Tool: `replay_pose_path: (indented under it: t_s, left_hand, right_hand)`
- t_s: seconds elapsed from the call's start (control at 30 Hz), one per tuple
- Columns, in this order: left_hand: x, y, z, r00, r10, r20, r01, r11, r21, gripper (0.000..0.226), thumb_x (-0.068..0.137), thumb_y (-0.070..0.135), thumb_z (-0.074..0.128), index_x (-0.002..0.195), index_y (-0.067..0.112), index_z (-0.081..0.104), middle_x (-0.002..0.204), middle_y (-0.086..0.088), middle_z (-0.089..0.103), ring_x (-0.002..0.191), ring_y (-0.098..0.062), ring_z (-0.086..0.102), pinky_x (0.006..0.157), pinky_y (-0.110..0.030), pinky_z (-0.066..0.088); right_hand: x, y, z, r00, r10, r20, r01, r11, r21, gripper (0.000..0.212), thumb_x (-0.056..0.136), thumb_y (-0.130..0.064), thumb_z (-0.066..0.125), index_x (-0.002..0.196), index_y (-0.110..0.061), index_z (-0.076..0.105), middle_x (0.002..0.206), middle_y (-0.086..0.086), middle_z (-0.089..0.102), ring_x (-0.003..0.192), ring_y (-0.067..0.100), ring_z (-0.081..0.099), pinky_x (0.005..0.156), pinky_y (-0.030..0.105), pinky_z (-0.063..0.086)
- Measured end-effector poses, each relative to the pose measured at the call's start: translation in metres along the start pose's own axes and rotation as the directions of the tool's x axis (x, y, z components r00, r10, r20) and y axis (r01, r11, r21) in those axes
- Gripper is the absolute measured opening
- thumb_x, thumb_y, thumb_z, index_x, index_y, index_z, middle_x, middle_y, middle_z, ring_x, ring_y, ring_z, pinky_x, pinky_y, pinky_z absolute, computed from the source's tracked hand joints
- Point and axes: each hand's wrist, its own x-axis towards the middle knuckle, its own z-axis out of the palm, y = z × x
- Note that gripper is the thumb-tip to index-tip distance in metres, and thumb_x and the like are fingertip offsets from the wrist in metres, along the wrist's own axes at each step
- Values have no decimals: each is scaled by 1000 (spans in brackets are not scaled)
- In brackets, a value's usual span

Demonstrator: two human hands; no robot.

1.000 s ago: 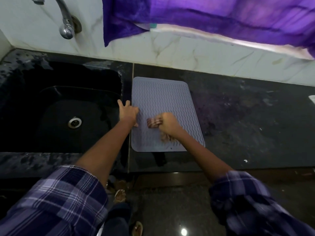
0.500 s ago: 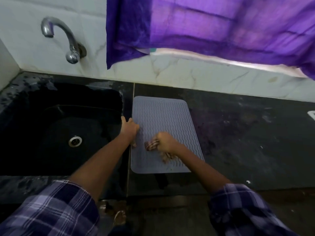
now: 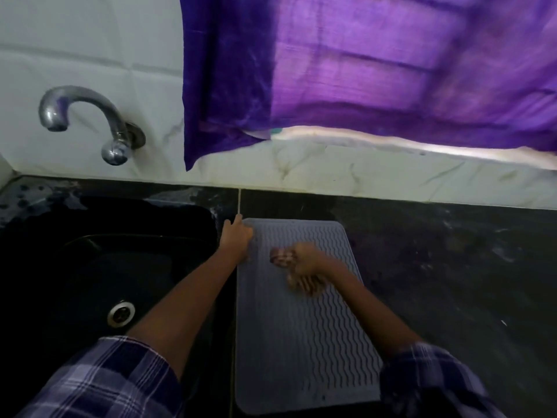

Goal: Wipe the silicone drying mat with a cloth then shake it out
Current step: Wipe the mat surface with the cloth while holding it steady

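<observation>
A grey silicone drying mat [image 3: 301,342] with wavy ridges lies flat on the dark counter, just right of the sink. My left hand [image 3: 235,236] presses on the mat's far left edge, fingers apart. My right hand [image 3: 304,259] is closed around a bunched brown striped cloth [image 3: 281,258] and rests on the upper half of the mat. Part of the cloth also shows under my wrist. Motion blurs my right hand and the cloth.
A black sink [image 3: 99,282] with a metal drain [image 3: 121,313] is on the left, under a curved metal tap [image 3: 90,122]. A purple curtain [image 3: 376,70] hangs over the tiled wall. Dark stone counter [image 3: 452,282] stretches to the right.
Both hands have moved toward the far end of the mat. My right hand has carried the cloth up the mat, and my left hand has slid to the far left corner.
</observation>
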Motion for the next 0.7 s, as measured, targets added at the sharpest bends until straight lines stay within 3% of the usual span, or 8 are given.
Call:
replay_pose_path:
  t_s: [0.13,0.23,0.37,0.43,0.5,0.6,0.67,0.7]
  left_hand:
    - [30,-7,1,989,1,151,-12,998,66,107,69,56,76,151,15,22,155,-4,27,145,-33,15,113,-56,22]
    - [39,-7,9,985,22,171,-45,990,132,98,73,56,73,151,19,26,157,-3,27,146,-33,15,114,-58,18]
    - [42,-11,8,985,27,173,-51,989,135,106,67,64,72,152,21,25,157,-1,28,145,-31,18,113,-60,14]
    - [40,-11,4,982,36,188,-63,988,141,107,66,66,72,152,20,26,157,-1,27,145,-31,17,114,-62,12]
    - [40,-10,3,982,37,184,-67,985,159,108,67,68,70,152,19,24,159,-2,24,146,-33,15,114,-64,11]
    - [42,-11,3,982,45,183,-73,986,150,108,68,67,71,152,17,26,159,-3,23,148,-34,12,113,-66,10]
    - [43,-10,4,982,46,184,-71,989,133,112,65,67,73,152,15,26,159,-3,24,148,-34,11,112,-67,10]
    - [44,-10,6,982,45,183,-69,990,125,113,64,67,74,152,15,26,159,-3,24,148,-35,11,112,-67,10]
  right_hand:
    - [78,-8,-33,981,-80,-179,30,963,-270,36,91,-20,54,127,-15,53,131,15,47,121,31,44,102,45,42]
    - [113,-6,-18,959,-149,-241,63,942,-329,39,97,-16,42,135,-12,45,134,19,42,126,35,38,103,45,39]
    - [114,-9,9,927,-135,-350,29,955,-294,41,92,-6,45,133,-11,47,133,16,46,122,33,43,99,41,42]
    - [107,-12,15,953,-56,-297,-33,958,-285,37,91,-11,53,128,-10,53,129,13,52,122,31,48,103,40,43]
    - [89,-11,20,990,35,-133,-67,968,-241,41,87,-22,61,126,-10,54,130,10,55,126,30,49,111,45,37]
    - [52,1,20,999,-22,32,28,978,-206,40,83,-20,63,122,-14,56,126,8,59,119,25,54,107,45,41]
    - [47,7,3,998,-30,63,38,991,-130,28,85,-20,62,112,-12,63,115,9,65,109,23,60,102,41,47]
    - [54,6,-7,999,-41,0,41,997,-73,21,86,-20,61,104,-10,67,108,10,68,104,24,63,99,40,49]
